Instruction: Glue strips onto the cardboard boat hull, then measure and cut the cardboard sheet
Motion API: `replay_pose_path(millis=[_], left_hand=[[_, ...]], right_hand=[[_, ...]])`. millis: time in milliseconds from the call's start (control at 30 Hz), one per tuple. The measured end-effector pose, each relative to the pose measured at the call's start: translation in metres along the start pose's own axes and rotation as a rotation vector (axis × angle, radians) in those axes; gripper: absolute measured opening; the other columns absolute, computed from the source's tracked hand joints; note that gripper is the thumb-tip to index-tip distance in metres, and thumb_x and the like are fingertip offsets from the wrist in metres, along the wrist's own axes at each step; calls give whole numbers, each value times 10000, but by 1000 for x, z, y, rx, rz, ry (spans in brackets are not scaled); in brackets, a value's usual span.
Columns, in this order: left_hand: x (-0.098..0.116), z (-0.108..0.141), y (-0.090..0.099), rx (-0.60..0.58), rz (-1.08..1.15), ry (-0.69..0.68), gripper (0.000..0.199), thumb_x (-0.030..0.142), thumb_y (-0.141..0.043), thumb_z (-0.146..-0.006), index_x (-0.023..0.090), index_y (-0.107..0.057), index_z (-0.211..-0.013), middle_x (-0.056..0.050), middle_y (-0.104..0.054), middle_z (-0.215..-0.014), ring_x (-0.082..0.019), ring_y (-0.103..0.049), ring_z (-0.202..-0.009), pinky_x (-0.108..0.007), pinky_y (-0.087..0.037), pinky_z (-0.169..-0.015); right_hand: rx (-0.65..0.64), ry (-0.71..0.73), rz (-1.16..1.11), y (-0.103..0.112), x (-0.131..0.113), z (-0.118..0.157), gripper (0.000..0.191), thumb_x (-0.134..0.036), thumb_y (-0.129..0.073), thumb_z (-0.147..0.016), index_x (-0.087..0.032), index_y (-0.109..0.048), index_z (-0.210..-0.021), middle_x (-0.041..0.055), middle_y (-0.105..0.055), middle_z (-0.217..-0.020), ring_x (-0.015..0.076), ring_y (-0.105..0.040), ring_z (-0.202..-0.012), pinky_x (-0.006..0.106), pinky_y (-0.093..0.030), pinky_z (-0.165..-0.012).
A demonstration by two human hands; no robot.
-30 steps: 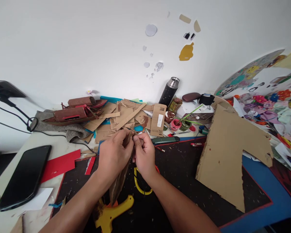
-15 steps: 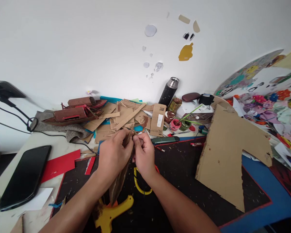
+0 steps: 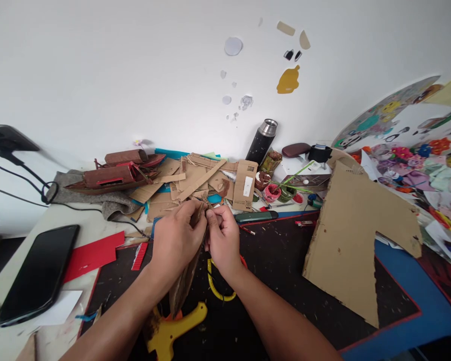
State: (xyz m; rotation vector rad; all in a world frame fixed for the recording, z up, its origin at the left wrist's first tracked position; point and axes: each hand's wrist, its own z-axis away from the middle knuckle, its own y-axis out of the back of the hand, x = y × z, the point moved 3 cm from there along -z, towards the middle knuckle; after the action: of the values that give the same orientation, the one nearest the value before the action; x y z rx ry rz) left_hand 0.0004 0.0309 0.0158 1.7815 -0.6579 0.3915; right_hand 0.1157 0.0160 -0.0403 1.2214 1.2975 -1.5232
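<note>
Past a yellow tool (image 3: pixel 172 332) cut off at the bottom edge, we angle both forearms (image 3: pixel 135 296) inward over the worktop (image 3: pixel 78 221), our left hand (image 3: pixel 176 234) and right hand (image 3: pixel 224 240) meeting, fingers (image 3: pixel 211 216) curled and pinched on the far end of a long brown piece (image 3: pixel 185 286), whose gripped tip they largely hide.

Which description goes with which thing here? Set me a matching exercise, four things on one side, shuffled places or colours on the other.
Things:
1. Model boat
2. Smartphone
3. Vacuum flask
4. Narrow brown cardboard piece

Places or colours:
A. Held between the left hand and the right hand
B. Black, with a silver-coloured top
C. On the grey cloth
D. Beside the red sheet

Pairs: 1-C, 2-D, 3-B, 4-A
</note>
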Motion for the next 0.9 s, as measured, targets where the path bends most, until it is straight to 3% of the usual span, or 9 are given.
replay_pose_path(millis=[900], left_hand=[[-1,0,-1,2,-13,3,178,297,-560,-939,233,-725,-962,-54,-789,-881,-234,-739,-782,-296,-475,-682]], right_hand=[[6,0,-10,0,1,0,409,-632,-685,-983,-258,-548,-889,-119,-468,-569,85,-393,-356,197,-325,-317]])
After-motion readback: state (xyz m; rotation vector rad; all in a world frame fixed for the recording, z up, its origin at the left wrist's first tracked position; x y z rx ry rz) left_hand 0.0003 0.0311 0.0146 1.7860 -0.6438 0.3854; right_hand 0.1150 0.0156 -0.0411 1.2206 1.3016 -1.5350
